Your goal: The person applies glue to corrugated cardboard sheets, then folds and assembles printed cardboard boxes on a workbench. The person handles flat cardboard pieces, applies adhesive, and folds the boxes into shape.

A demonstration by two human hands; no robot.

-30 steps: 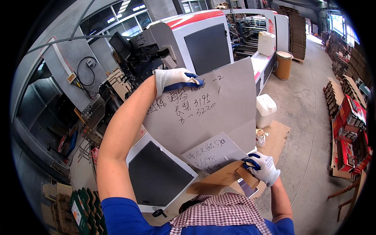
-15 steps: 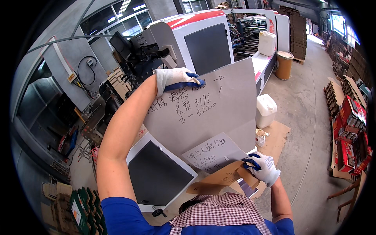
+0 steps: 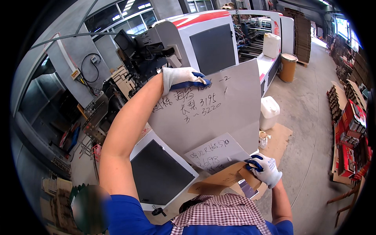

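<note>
While its long axis slants, the brown sheet (image 3: 219, 180) points down leftward.

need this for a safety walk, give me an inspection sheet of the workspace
Surface: grey floor, with a brown flat sheet lying on it.
Job's things: large grey sheet with handwriting; smaller grey sheet in front of its lower part; brown card below that.
Clutter: white jug right of the large grey sheet; red printed items far right.
Hands: both gloved; left hand at the large grey sheet's upper edge, grip partly hidden; right hand grips the brown card.
Cables: dark loop on the left wall.
Surroundings: white-and-grey machine, brown drum.
</note>
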